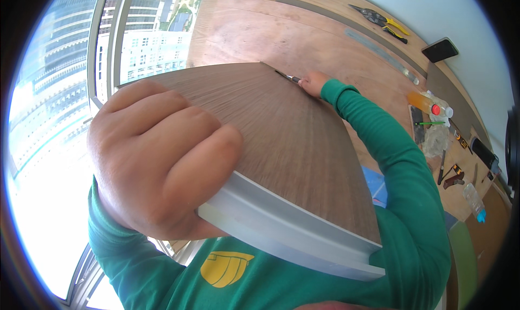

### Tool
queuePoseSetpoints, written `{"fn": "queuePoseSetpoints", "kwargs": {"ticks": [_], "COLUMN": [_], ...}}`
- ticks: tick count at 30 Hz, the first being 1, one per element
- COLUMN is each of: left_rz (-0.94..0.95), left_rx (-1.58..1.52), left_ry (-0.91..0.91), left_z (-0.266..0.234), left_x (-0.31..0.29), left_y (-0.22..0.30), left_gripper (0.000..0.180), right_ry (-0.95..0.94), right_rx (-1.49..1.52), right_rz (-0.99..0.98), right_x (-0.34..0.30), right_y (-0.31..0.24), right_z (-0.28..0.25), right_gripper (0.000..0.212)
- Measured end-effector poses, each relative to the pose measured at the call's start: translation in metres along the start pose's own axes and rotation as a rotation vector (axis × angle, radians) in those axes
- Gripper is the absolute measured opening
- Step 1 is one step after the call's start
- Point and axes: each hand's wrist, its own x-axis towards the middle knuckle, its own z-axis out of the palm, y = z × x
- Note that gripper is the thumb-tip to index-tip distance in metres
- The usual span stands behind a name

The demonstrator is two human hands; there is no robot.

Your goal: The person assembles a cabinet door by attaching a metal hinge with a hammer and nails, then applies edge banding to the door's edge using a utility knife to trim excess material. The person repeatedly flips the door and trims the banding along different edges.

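A wood-grain panel (292,142) is tilted up close to me, with a white metal profile (292,229) along its near edge. My left hand (162,158) is closed around the panel's near left corner, beside the end of the profile. At the far edge of the panel, my right hand (314,83) is closed on a slim pointed hand tool (291,78) with a silvery neck and dark tip. The tip lies along the panel's far corner; its exact kind is too small to make out, and my fingers hide its handle.
Behind the panel is a plywood workbench (238,28). Yellow-handled tin snips (379,20), a phone (440,50) and a metal ruler (379,53) lie along its far side. An orange bottle (422,101) and several small tools sit at right. A window (157,44) is at left.
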Motion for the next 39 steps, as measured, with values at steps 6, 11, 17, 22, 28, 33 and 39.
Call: {"fn": "queuePoseSetpoints", "kwargs": {"ticks": [6,11,17,22,28,33,39], "left_rz": [-0.007,-0.008,0.000,-0.007,0.003,-0.010,0.015], "left_rx": [-0.004,-0.004,0.004,0.026,0.037,0.022,0.010], "left_ry": [0.014,0.053,0.071,0.077,0.075,0.076,0.090], "left_z": [0.002,0.004,0.006,0.007,0.007,0.007,0.007], "left_x": [-0.001,-0.001,-0.004,-0.004,-0.005,-0.007,-0.006], "left_y": [0.002,0.004,0.003,0.007,0.007,0.008,0.008], "left_gripper": [0.068,0.068,0.070,0.071,0.072,0.073,0.072], "right_ry": [-0.013,0.029,0.038,0.022,0.051,0.038,0.070], "right_rx": [-0.023,0.002,-0.024,0.018,0.004,0.035,-0.047], "right_rz": [-0.011,0.001,0.036,0.051,0.176,0.217,0.181], "right_x": [-0.031,-0.060,-0.095,-0.123,-0.156,-0.177,-0.188], "right_y": [0.026,0.048,0.068,0.087,0.096,0.098,0.125], "right_z": [0.000,0.004,0.006,0.009,0.010,0.004,0.016], "right_gripper": [0.044,0.044,0.042,0.042,0.040,0.040,0.039]}}
